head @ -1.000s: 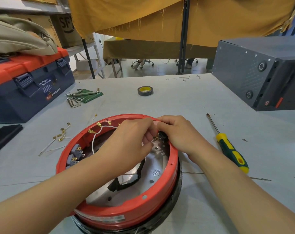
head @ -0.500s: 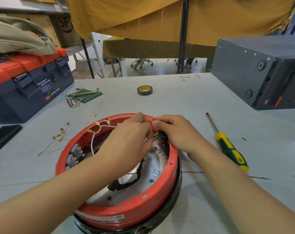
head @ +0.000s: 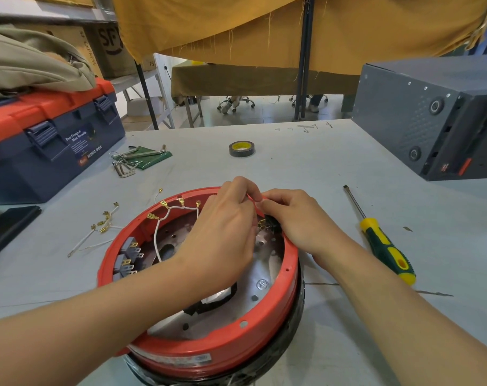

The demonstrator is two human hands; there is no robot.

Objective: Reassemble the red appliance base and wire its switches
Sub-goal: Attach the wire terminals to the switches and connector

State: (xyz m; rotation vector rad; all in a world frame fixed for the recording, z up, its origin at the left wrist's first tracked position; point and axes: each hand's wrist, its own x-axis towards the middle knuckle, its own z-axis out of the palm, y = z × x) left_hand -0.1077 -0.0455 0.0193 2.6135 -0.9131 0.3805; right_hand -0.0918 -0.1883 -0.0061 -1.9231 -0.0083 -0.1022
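Note:
The round red appliance base (head: 264,316) lies open side up on the grey table, just in front of me. A white wire harness (head: 164,221) with brass terminals drapes over its far left rim. Grey switches (head: 126,254) sit inside the left wall. A black switch with brass tabs (head: 267,224) is at the far right rim. My left hand (head: 223,232) reaches over the base, its fingers pinching a thin red wire (head: 255,203) near that switch. My right hand (head: 295,218) rests over the rim, its curled fingers holding the black switch.
Loose white wires with brass terminals (head: 100,228) lie left of the base. A yellow-green screwdriver (head: 381,240) lies to the right. A tape roll (head: 241,149) and hex keys on a green pouch (head: 138,158) lie farther back. A blue-red toolbox (head: 47,140) stands left, a dark metal case (head: 431,118) right.
My left hand has risen slightly toward the far rim and now shows a thin red wire between its fingers. My right hand stays on the black switch.

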